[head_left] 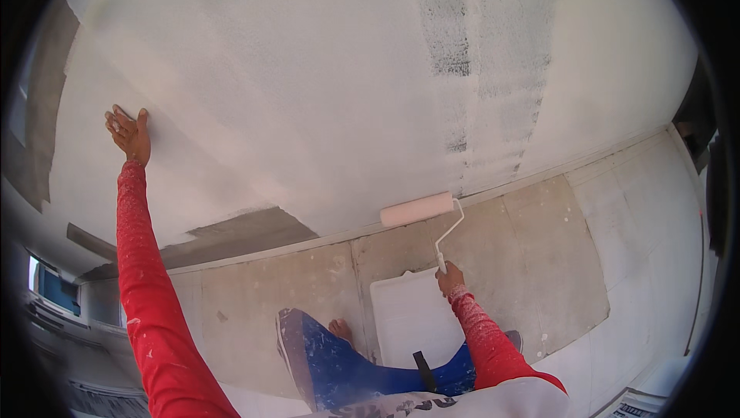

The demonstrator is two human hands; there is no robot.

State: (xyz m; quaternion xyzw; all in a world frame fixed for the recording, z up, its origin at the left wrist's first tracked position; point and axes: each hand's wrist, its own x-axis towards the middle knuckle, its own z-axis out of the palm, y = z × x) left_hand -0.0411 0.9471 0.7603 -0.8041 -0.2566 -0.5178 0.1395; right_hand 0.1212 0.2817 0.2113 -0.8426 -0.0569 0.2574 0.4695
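Observation:
My right hand point(449, 279), in a paint-speckled red sleeve, is wrapped round the handle of a paint roller point(420, 209). Its long pale sleeve lies along the foot of the wall, and a bent white wire frame joins it to the handle. Just below that hand a white paint tray point(412, 306) rests on the floor in front of me. On the far left, my left arm stretches up to the white-coated wall point(308, 87). My left hand point(131, 134) is open there with its fingers spread, seemingly against the surface.
Grey bare patches point(247, 235) show low on the wall, and dark streaks point(512, 40) show through the coat higher up. Brown floor covering point(539, 264) runs along the wall's base. My blue trouser legs point(339, 360) flank the tray. A small window point(54, 287) sits far left.

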